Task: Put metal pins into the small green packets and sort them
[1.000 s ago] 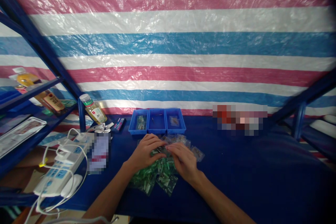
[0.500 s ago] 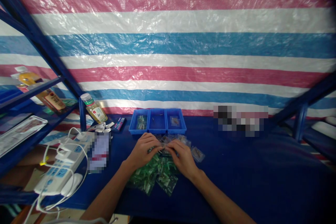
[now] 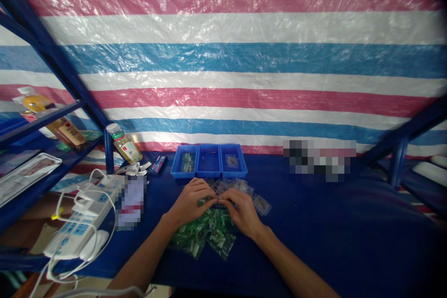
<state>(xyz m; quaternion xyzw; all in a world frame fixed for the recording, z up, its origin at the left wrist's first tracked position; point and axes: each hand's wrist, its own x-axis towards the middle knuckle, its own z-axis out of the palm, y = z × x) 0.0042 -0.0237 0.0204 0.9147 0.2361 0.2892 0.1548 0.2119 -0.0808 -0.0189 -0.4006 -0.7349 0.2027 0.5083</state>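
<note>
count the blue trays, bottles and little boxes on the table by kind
blue plastic trays: 3
plastic bottle: 1
small carton: 1
total: 5

a makeshift workshop: striped tarpaulin wall (image 3: 223, 65), blue steel shelving (image 3: 52, 51), a power strip (image 3: 80, 223) and blue parts trays (image 3: 208, 174) on a blue counter (image 3: 314, 223).

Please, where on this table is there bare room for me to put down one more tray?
The widest free patch of blue table cover lies right of the small clear bag, below the blurred object. A narrower patch lies between the power strip and the green packets. It is crowded around the left hand and right hand, before the blue trays.
</note>
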